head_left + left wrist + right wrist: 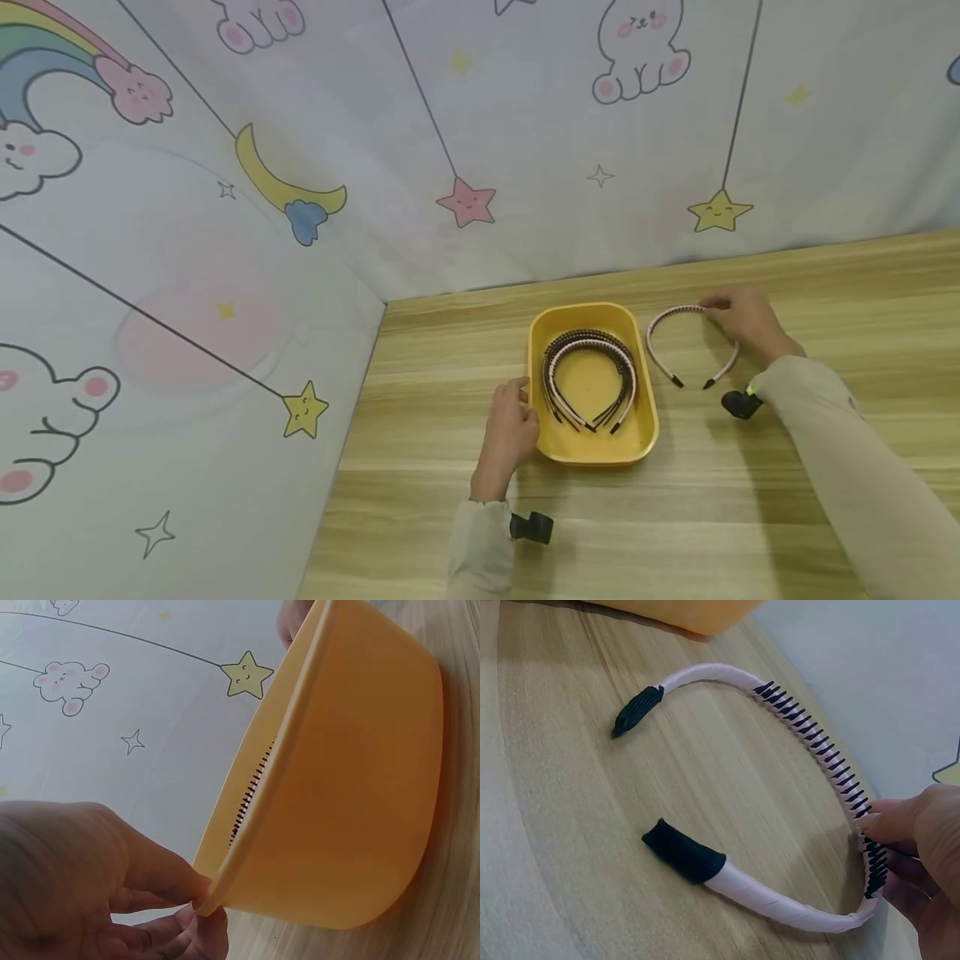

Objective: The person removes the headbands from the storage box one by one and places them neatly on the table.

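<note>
A yellow plastic basket [592, 457] stands on the table with several headbands [588, 343] lying inside, dark ones and a pale pink one on top. My left hand [510, 427] pinches the basket's rim [217, 889] between thumb and fingers on its left side. To the right of the basket, my right hand [746, 321] pinches a pale pink headband [817, 742] by its curved top. Black thread wraps that headband's upper arc, and both tips have black caps. How far the headband is off the table, I cannot tell.
The wood-grain table [420, 450] meets a white patterned cloth wall [540, 167] behind the basket and another [225, 350] at the left. A small black wrist camera [741, 404] hangs below my right wrist, and another [532, 527] sits at my left.
</note>
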The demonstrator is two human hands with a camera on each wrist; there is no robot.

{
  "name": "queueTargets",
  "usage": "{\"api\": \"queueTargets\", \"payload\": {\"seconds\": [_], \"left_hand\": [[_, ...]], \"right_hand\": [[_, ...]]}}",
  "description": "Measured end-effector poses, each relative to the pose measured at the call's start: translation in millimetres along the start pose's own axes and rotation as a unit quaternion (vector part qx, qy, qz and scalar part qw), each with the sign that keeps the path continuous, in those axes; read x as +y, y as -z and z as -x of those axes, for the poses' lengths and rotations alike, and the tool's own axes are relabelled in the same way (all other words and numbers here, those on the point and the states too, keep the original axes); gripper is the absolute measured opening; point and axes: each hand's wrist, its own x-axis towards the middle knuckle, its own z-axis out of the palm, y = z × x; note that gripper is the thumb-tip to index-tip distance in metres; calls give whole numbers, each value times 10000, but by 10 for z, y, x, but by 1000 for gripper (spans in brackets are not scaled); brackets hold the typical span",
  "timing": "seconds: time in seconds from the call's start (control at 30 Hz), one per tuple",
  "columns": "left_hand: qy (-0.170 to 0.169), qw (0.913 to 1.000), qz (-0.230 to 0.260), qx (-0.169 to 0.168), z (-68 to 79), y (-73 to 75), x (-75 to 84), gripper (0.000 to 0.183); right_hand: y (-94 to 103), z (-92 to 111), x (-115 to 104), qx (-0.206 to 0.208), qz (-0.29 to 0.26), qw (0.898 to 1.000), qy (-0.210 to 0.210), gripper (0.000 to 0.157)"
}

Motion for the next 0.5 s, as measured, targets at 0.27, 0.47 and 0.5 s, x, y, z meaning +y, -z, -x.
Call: {"api": "queueTargets", "payload": {"seconds": [0.27,0.47,0.5], "left_hand": [[-15,10000,6,12,6,-6,-2,44],[-18,10000,-21,32,4,-6,-10,45],[-23,10000,-29,33,5,-6,-11,45]], "right_hand": [[-17,10,-7,-11,46,10000,75,28],[-14,13,-1,-55,37,9999,81,29],[-14,15,-2,-53,36,9999,78,29]]}}
